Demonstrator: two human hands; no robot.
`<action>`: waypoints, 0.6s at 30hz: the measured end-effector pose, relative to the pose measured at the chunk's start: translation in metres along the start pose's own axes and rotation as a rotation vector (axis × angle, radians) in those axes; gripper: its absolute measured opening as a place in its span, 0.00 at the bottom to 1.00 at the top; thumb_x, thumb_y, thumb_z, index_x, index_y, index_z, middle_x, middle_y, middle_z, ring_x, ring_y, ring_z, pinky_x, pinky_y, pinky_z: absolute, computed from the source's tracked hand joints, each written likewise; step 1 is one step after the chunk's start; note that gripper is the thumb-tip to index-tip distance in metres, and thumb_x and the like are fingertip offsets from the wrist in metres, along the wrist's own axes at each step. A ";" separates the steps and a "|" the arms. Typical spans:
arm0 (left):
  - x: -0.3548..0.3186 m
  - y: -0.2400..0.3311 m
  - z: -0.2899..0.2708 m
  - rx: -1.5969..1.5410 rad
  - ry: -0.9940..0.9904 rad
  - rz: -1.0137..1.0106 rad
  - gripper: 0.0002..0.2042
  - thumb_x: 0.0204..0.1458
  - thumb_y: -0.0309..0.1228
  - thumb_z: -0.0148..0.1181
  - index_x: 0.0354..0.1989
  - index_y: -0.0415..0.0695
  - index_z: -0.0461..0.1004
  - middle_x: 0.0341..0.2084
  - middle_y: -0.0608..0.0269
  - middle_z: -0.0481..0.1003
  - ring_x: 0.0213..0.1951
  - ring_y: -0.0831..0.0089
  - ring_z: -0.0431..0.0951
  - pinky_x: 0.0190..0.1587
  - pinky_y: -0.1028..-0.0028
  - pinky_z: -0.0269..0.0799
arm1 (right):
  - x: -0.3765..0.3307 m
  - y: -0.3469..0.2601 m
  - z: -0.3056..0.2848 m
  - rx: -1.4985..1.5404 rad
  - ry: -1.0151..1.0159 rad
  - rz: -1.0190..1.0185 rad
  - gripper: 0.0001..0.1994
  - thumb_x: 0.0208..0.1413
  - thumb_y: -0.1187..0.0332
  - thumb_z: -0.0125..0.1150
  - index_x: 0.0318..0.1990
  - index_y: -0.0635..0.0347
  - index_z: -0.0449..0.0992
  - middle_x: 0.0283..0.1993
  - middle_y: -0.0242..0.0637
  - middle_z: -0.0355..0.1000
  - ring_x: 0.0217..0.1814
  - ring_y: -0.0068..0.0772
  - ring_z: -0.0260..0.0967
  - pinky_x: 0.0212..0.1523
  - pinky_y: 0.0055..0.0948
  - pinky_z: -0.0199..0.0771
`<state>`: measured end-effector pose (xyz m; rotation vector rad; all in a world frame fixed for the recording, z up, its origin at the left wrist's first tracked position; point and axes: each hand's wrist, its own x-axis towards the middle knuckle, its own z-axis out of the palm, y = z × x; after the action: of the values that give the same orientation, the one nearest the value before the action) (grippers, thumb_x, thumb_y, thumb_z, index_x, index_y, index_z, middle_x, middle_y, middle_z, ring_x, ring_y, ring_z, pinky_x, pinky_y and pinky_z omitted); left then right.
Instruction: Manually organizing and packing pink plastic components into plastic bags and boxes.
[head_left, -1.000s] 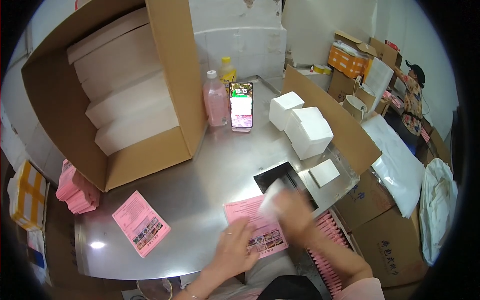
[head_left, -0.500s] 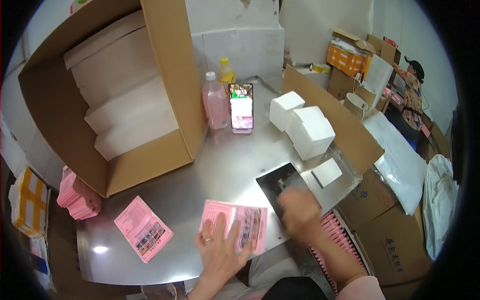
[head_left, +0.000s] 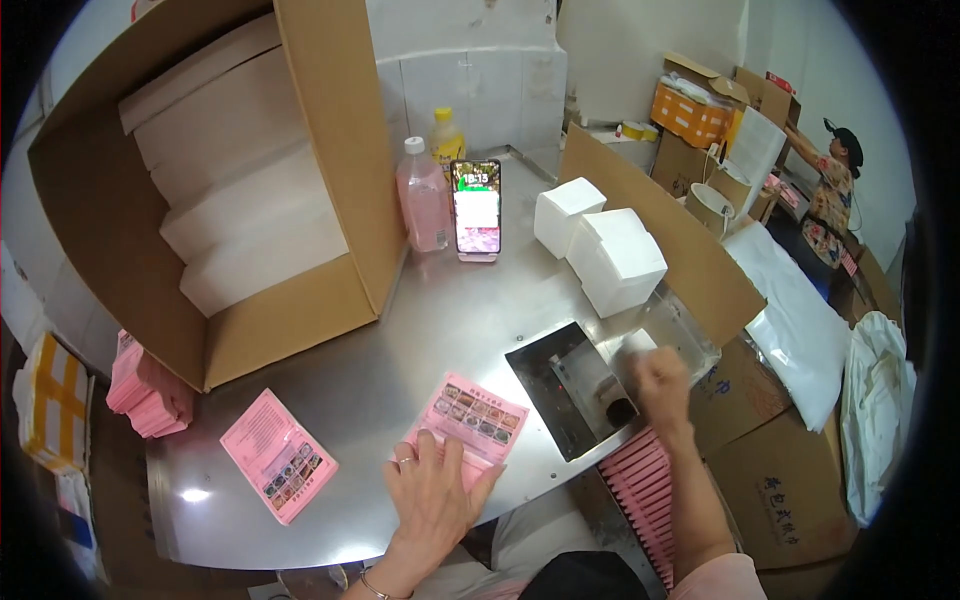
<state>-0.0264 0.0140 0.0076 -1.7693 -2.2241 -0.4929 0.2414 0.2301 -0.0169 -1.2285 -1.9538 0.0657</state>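
Note:
My left hand (head_left: 435, 490) rests with fingers spread on a pink printed packet (head_left: 480, 410), its thumb near the packet's right edge. Rows of small pictures show on the packet's upper face. My right hand (head_left: 665, 390) is curled closed and partly smeared by motion, to the right of a dark rectangular opening (head_left: 565, 390) in the metal table. What it may hold cannot be made out. Just beyond its fingers a flat white block (head_left: 640, 342) is partly hidden. Another pink packet (head_left: 279, 457) lies at the left of the table.
A large cardboard box (head_left: 290, 330) with white blocks stands back left, beside stacked pink packets (head_left: 148, 390). Bottles (head_left: 425, 205) and a lit phone (head_left: 477, 208) stand behind. White boxes (head_left: 615, 260) sit back right. A row of pink packets (head_left: 645, 500) fills a box below. Another person (head_left: 832, 185) works far right.
My right hand has moved right from over the opening, uncovering it, to beside the white block. Under my left hand the pink packet now lies turned, with one picture-covered face showing.

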 end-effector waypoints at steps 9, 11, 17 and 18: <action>0.000 0.006 0.006 -0.091 -0.018 0.035 0.24 0.47 0.52 0.66 0.37 0.42 0.73 0.38 0.52 0.67 0.39 0.53 0.70 0.27 0.59 0.71 | 0.129 -0.033 0.017 -0.396 0.232 -0.309 0.05 0.50 0.69 0.62 0.29 0.60 0.82 0.34 0.39 0.71 0.41 0.41 0.66 0.40 0.41 0.63; -0.003 0.005 0.007 -0.272 0.009 0.007 0.21 0.47 0.47 0.67 0.35 0.41 0.72 0.36 0.52 0.67 0.37 0.55 0.72 0.27 0.62 0.74 | 0.129 -0.030 0.035 -0.386 0.216 -0.340 0.05 0.46 0.69 0.63 0.28 0.58 0.82 0.32 0.37 0.68 0.41 0.38 0.64 0.38 0.39 0.60; -0.002 0.004 0.012 -0.334 0.033 -0.030 0.18 0.42 0.36 0.70 0.39 0.40 0.73 0.37 0.50 0.68 0.38 0.54 0.73 0.33 0.61 0.71 | 0.137 -0.037 0.044 -0.398 0.151 -0.324 0.06 0.46 0.68 0.63 0.29 0.58 0.83 0.32 0.37 0.68 0.40 0.39 0.64 0.38 0.39 0.61; -0.002 0.002 0.015 -0.336 0.032 -0.027 0.18 0.42 0.36 0.70 0.39 0.40 0.73 0.37 0.50 0.68 0.38 0.54 0.73 0.33 0.61 0.71 | 0.136 -0.035 0.047 -0.365 0.125 -0.321 0.06 0.46 0.68 0.62 0.29 0.58 0.83 0.32 0.37 0.68 0.39 0.39 0.65 0.38 0.40 0.62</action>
<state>-0.0238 0.0189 -0.0062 -1.8692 -2.2493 -0.9411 0.1581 0.3336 0.0489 -1.0931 -2.0837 -0.5394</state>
